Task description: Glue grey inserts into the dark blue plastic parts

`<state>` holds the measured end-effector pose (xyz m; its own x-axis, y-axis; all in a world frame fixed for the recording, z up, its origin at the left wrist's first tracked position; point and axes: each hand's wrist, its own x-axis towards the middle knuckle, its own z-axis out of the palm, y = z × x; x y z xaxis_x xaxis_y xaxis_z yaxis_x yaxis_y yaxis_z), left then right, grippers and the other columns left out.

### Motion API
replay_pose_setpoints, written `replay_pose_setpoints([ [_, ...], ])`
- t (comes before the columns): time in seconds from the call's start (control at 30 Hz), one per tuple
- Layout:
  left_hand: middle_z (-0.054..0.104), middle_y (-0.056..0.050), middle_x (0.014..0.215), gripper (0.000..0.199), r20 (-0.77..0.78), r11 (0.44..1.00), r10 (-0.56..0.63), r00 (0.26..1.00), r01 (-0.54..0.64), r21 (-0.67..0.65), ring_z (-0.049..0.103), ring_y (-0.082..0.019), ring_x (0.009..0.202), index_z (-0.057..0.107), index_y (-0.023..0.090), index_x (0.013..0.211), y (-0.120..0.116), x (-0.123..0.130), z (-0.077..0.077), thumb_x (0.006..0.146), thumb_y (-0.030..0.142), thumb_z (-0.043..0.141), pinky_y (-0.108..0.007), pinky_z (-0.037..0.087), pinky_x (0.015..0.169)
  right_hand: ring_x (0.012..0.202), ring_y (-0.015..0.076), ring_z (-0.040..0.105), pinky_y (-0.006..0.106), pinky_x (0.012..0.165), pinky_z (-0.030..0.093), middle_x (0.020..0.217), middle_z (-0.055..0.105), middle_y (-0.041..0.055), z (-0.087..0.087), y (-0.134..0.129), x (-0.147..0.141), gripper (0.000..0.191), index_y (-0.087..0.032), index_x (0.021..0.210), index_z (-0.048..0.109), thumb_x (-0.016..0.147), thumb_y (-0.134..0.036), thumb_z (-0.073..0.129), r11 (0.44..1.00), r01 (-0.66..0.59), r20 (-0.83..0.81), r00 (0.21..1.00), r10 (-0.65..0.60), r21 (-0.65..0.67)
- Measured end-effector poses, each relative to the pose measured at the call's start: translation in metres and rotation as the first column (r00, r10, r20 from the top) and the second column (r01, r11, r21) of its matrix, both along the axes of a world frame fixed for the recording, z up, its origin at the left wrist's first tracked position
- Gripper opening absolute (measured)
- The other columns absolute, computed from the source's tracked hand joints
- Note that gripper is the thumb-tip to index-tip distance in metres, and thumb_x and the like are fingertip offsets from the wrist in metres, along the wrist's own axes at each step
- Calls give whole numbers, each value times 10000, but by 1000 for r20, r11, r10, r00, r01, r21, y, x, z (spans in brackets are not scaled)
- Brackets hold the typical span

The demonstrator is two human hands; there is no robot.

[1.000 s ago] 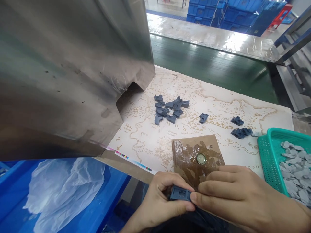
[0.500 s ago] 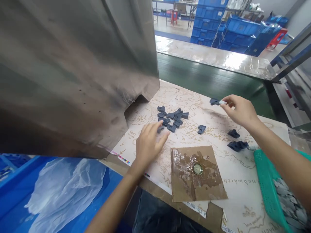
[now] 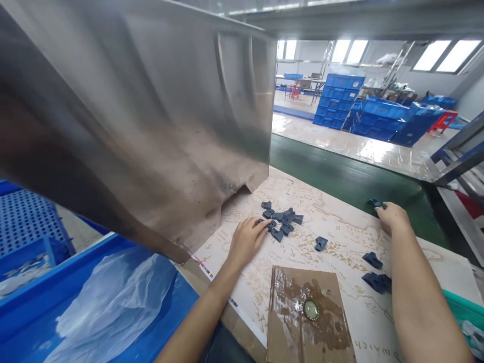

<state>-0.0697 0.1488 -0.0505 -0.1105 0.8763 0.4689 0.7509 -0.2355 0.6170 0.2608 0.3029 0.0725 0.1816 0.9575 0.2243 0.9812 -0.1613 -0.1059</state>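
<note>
The left hand [image 3: 247, 241] is open, its fingers [image 3: 260, 227] spread on a pile of dark blue plastic bits [image 3: 282, 219]. The right hand [image 3: 393, 217] is at a small blue bit [image 3: 375, 202] (held or not, I cannot tell).

The left hand [image 3: 247, 241] lies with its fingers against a pile of dark blue parts [image 3: 282, 219] on a map-printed counter mat [image 3: 351, 227]. The right hand [image 3: 393, 217] has its fingertips on a single part [image 3: 375, 202] at the mat's far edge. Two more dark blue clumps [image 3: 374, 269] lie near the right edge, beside a wet cardboard square [image 3: 306, 315] holding a round metal-rimmed disc [image 3: 311, 310].
</note>
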Motion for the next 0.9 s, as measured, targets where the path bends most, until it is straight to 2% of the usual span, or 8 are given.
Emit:
replay_pose_setpoints([
  [0.1, 667, -86, 1011, 272, 75, 998, 40, 996, -44, 51, 643, -184, 869, 654, 202, 1067, -2, -3, 2, 893, 246, 449, -299, 520, 775, 880, 178, 608, 350, 766, 485, 1020, 636, 86, 16, -15, 2, 223, -148, 1017, 616, 887, -318, 557, 993, 72, 32, 997, -69, -94],
  [0.2, 662, -97, 1011, 325, 266, 995, 87, 960, -99, 30, 640, -157, 700, 596, 171, 1135, -10, -2, 6, 860, 313, 496, -296, 540, 689, 947, 234, 596, 350, 747, 414, 1058, 648, 158, 45, -37, 3, 305, -98, 1059, 632, 892, -316, 498, 990, 68, 45, 997, -63, -122],
  [0.3, 666, -86, 977, 427, 504, 994, 110, 857, -91, -63, 632, -144, 636, 581, 166, 1116, -24, 2, 11, 755, 392, 608, -276, 543, 600, 921, 245, 600, 328, 680, 371, 1034, 666, 156, 73, -72, 8, 354, -107, 1065, 638, 904, -338, 422, 988, 127, 53, 991, -123, -89],
  [0.4, 666, -64, 906, 365, 651, 994, 104, 752, -56, -94, 651, -167, 752, 612, 171, 964, -36, 4, 16, 673, 385, 667, -249, 549, 607, 887, 244, 604, 310, 647, 366, 968, 687, 111, 82, -121, 18, 302, -161, 963, 662, 876, -352, 445, 979, 184, 84, 981, -177, -84],
  [0.53, 642, -34, 844, 269, 752, 997, 45, 657, 23, -80, 632, -156, 790, 628, 186, 835, -42, 2, 19, 615, 321, 706, -226, 555, 636, 754, 246, 640, 293, 575, 403, 804, 716, 62, 52, -189, 34, 91, -206, 741, 687, 715, -241, 607, 948, 135, 86, 990, -115, -290],
  [0.6, 635, -30, 854, 240, 762, 996, 1, 648, 63, -55, 625, -160, 828, 637, 196, 810, -41, 1, 20, 606, 299, 708, -219, 557, 643, 764, 264, 657, 305, 600, 457, 810, 723, 66, 29, -212, 42, 128, -208, 736, 696, 620, -174, 657, 927, 74, 57, 997, -57, -367],
  [0.77, 660, -52, 941, 202, 709, 981, -86, 700, 183, -61, 616, -198, 951, 656, 210, 813, -38, 1, 22, 632, 296, 676, -251, 566, 689, 986, 279, 620, 377, 831, 487, 1019, 687, 105, -10, -224, 51, 219, -206, 894, 682, 744, -222, 524, 931, -140, -39, 990, 135, -336],
  [0.9, 685, -45, 890, 244, 691, 967, -47, 721, 207, -151, 645, -194, 849, 661, 204, 844, -52, 1, 22, 648, 349, 657, -299, 570, 730, 684, 230, 627, 349, 660, 517, 712, 664, 60, -14, -223, 58, 166, -220, 763, 655, 758, -273, 498, 931, -239, -132, 969, 209, -276],
])
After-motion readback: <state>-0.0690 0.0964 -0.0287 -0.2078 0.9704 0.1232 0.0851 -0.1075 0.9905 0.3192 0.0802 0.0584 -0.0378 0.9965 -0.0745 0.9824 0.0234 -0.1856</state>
